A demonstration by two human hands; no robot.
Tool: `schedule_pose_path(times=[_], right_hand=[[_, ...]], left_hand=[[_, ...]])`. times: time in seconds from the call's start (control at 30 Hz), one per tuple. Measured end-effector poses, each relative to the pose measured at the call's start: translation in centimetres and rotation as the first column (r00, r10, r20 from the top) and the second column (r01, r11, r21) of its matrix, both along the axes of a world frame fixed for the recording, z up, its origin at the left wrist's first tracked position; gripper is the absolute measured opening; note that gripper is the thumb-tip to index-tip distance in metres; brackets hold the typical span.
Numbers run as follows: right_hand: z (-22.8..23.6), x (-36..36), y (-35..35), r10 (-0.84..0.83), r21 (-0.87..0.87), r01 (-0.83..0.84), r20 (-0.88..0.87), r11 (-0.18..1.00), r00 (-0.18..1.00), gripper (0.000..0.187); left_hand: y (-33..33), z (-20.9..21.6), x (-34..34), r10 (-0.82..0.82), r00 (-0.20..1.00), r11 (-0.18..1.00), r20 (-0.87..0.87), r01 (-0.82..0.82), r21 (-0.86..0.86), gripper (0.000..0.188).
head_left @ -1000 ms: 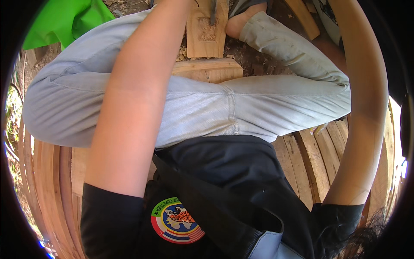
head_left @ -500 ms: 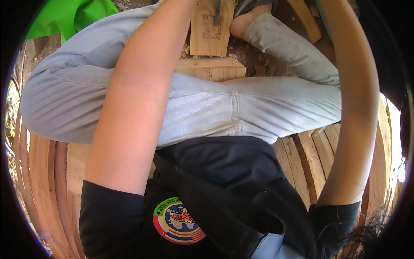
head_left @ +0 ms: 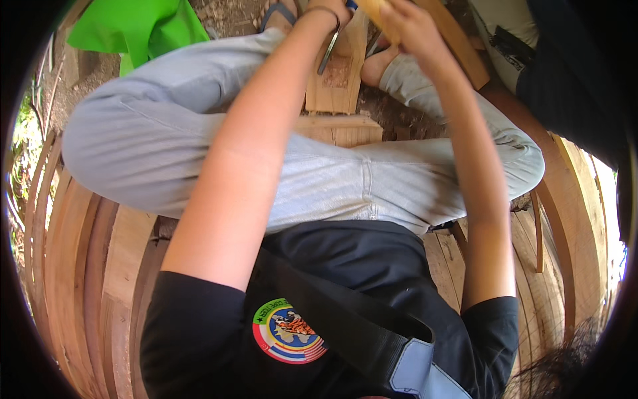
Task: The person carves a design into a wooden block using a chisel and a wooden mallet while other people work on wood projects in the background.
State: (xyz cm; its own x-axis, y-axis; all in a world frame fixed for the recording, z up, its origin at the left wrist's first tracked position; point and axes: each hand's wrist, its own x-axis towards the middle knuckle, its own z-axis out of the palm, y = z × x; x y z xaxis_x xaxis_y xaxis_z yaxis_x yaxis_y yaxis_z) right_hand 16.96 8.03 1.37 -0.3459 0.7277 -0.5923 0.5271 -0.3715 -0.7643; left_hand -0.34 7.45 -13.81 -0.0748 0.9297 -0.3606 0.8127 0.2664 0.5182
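Note:
At the upper edge my left hand (head_left: 331, 9) is closed around a chisel (head_left: 327, 54) with a bit of blue at its handle. The chisel's dark metal blade slants down toward a wooden board (head_left: 321, 100), over a shallow rough-cut recess (head_left: 336, 74). Whether the tip touches the wood I cannot tell. My right hand (head_left: 413, 28), to the right of the chisel, grips a yellowish wooden piece (head_left: 373, 10). The upper edge cuts this piece off, so its full shape is hidden. My fingers on the left are partly out of view.
Below the board lies a wooden block (head_left: 342, 130), near my crossed legs (head_left: 319, 173). Bare and sandalled feet flank the board. A curved timber (head_left: 452, 43) stands at the right, beside another person's dark clothing (head_left: 578, 93). Green cloth (head_left: 143, 30) hangs at upper left. Planks lie around me.
Both hands have come into view at the top. My right arm has swung inward to the left, bringing the wooden piece beside the chisel. The chisel blade now tilts more.

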Motion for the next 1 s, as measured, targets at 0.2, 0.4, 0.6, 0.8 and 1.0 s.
schedule_pose_path(times=[0.2, 0.4, 0.6, 0.8, 1.0], right_hand=[[1.2, 6.9, -10.7, -0.220, 0.244, 0.255, -0.162, 0.935, 0.962, 0.048], [5.1, 6.4, -11.3, -0.326, 0.015, 0.325, 0.060, 0.946, 0.944, 0.044], [4.5, 4.4, -11.3, 0.123, 0.121, -0.219, 0.531, 0.968, 0.838, 0.045], [3.6, 4.5, -12.4, 0.139, 0.132, -0.243, 0.527, 0.961, 0.838, 0.040], [4.3, 4.8, -12.5, 0.198, 0.070, -0.275, 0.529, 0.959, 0.825, 0.048]], left_hand=[[-1.2, 6.6, 3.3, -0.040, 0.998, 0.987, -0.054, 0.031, -0.160, 0.078], [0.3, 5.4, 0.5, 0.099, 0.995, 0.960, 0.012, -0.092, -0.263, 0.044], [-2.5, 4.0, -3.0, 0.176, 0.984, 0.980, -0.042, -0.179, -0.084, 0.048], [-2.7, 3.5, -3.9, 0.150, 0.961, 0.989, 0.234, -0.146, -0.032, 0.031], [-2.5, 6.5, -2.5, 0.065, 0.943, 0.982, 0.325, -0.002, -0.189, 0.032]])
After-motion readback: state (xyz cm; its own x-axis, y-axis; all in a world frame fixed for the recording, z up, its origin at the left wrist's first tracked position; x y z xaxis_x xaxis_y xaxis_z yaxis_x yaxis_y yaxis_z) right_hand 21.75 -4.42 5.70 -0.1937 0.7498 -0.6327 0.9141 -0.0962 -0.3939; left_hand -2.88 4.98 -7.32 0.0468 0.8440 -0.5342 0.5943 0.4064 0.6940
